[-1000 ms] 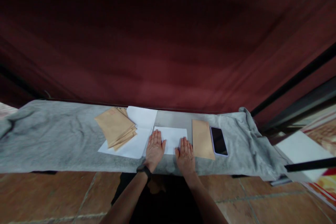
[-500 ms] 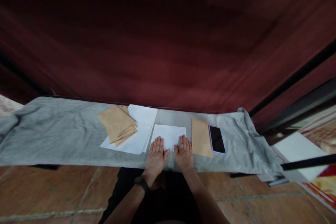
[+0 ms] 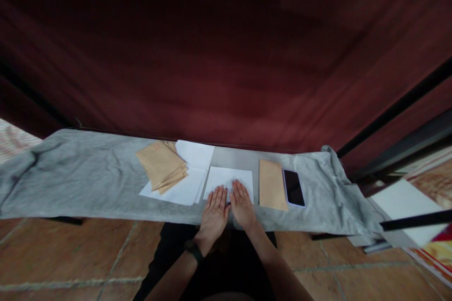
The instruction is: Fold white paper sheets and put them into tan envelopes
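Observation:
A folded white sheet of paper (image 3: 229, 176) lies flat in front of me. My left hand (image 3: 214, 211) rests on its near left part, fingers stretched out and palm down. Close beside it, my right hand (image 3: 242, 204) lies flat on the near right part of the same paper, also with fingers extended. The thumbs nearly meet at the near edge. To the right lies a brown envelope (image 3: 272, 186). On the left, a pile of brown envelopes (image 3: 161, 164) sits on larger white sheets (image 3: 194, 155).
A grey cloth (image 3: 95, 174) covers the narrow table. A phone (image 3: 294, 188) with a dark screen lies right of the single envelope. Behind the table hangs a dark red curtain or panel (image 3: 226, 80). A black bar (image 3: 416, 220) stands at the right, over a white board (image 3: 406, 202).
My hands have moved closer together on the paper, the right one shifting left toward the middle. The view has shifted slightly. Envelopes and phone lie as before.

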Demonstrator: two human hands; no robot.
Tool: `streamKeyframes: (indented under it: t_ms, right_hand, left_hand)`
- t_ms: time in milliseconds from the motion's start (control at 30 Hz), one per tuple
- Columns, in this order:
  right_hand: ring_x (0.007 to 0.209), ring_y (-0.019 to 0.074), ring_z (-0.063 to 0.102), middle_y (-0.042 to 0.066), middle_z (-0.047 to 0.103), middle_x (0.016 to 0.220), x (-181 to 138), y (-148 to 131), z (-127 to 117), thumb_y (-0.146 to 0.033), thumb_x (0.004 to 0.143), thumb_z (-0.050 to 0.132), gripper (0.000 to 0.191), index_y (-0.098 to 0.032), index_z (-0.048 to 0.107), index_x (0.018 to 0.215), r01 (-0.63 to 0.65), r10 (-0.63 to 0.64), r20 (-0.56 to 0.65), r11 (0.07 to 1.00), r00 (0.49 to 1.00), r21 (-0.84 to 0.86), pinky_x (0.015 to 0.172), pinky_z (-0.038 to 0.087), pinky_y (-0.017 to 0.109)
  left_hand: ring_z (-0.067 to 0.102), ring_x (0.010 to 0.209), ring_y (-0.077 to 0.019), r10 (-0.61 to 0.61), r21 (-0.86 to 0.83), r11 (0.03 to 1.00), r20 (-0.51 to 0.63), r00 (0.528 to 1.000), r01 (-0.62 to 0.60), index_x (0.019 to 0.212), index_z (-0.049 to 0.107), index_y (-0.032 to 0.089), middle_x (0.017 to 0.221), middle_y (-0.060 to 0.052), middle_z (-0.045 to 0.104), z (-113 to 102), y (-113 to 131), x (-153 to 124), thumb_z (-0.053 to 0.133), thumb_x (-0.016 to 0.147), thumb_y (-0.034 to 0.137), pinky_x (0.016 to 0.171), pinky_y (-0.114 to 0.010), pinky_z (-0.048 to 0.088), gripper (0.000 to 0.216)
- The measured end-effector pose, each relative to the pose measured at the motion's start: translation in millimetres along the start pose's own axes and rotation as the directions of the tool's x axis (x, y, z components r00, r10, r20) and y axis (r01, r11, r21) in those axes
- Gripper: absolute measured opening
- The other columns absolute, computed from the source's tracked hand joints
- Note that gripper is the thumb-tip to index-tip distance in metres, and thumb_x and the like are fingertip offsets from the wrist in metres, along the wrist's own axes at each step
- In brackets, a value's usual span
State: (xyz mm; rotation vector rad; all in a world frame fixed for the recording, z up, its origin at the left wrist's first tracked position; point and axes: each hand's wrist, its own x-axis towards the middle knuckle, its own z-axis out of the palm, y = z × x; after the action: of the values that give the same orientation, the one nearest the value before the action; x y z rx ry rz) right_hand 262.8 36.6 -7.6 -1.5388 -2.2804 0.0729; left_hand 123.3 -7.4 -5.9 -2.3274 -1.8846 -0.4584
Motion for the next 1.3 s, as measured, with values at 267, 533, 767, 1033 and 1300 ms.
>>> streamKeyframes:
  t_ms: [267, 533, 767, 1033, 1300]
  right_hand:
    - [0.147, 0.0190, 0.037, 0.007, 0.043, 0.157, 23.0, 4.9, -1.6, -0.028, 0.107, 0.028, 0.047, -0.018, 0.048, 0.148, 0.101, -0.104, 0.101, 0.994, 0.989, 0.028, 0.121, 0.030, 0.041]
    - [0.150, 0.0226, 0.030, 0.008, 0.033, 0.162, 34.7, 18.6, -6.5, -0.031, 0.106, 0.032, 0.050, -0.020, 0.037, 0.155, 0.071, -0.062, 0.129, 0.995, 0.990, -0.065, 0.121, 0.024, 0.046]
    - [0.150, 0.0231, 0.029, 0.010, 0.032, 0.162, 32.0, 16.9, -6.8, -0.029, 0.106, 0.029, 0.051, -0.019, 0.034, 0.156, 0.082, -0.070, 0.134, 0.993, 0.988, -0.085, 0.122, 0.022, 0.047]
    - [0.151, 0.0238, 0.028, 0.008, 0.030, 0.164, 33.2, 15.6, -9.3, -0.030, 0.107, 0.027, 0.051, -0.019, 0.034, 0.156, 0.070, -0.052, 0.170, 0.993, 0.984, -0.100, 0.122, 0.019, 0.046]
    - [0.151, 0.0244, 0.028, 0.009, 0.028, 0.164, 35.3, 15.1, -9.9, -0.031, 0.107, 0.030, 0.051, -0.019, 0.034, 0.156, 0.052, -0.036, 0.175, 0.995, 0.984, -0.087, 0.122, 0.020, 0.045]
  left_hand:
    - [0.038, 0.146, -0.0261, 0.139, -0.030, 0.990, 0.062, 0.988, -0.137, 0.145, 0.050, 0.016, 0.149, -0.010, 0.053, -12.2, 4.0, -2.7, 0.040, 0.100, 0.032, 0.123, -0.052, 0.025, 0.050]
    - [0.034, 0.149, -0.0261, 0.138, -0.025, 0.990, 0.073, 0.988, -0.136, 0.151, 0.043, 0.022, 0.158, -0.008, 0.042, -11.0, 6.0, -2.9, 0.041, 0.101, 0.038, 0.124, -0.052, 0.020, 0.052]
    - [0.034, 0.148, -0.0281, 0.135, -0.043, 0.990, 0.099, 0.986, -0.131, 0.147, 0.048, 0.018, 0.158, -0.010, 0.042, -14.2, 8.4, -1.8, 0.040, 0.101, 0.038, 0.124, -0.053, 0.019, 0.050]
    - [0.031, 0.150, -0.0280, 0.129, -0.037, 0.991, 0.099, 0.987, -0.126, 0.150, 0.044, 0.018, 0.159, -0.010, 0.039, -9.9, 8.5, -2.0, 0.041, 0.100, 0.037, 0.124, -0.054, 0.017, 0.053]
    - [0.033, 0.149, -0.0290, 0.137, -0.044, 0.990, 0.082, 0.987, -0.134, 0.148, 0.046, 0.017, 0.159, -0.011, 0.040, -6.9, 6.6, -2.1, 0.040, 0.100, 0.040, 0.123, -0.055, 0.018, 0.053]
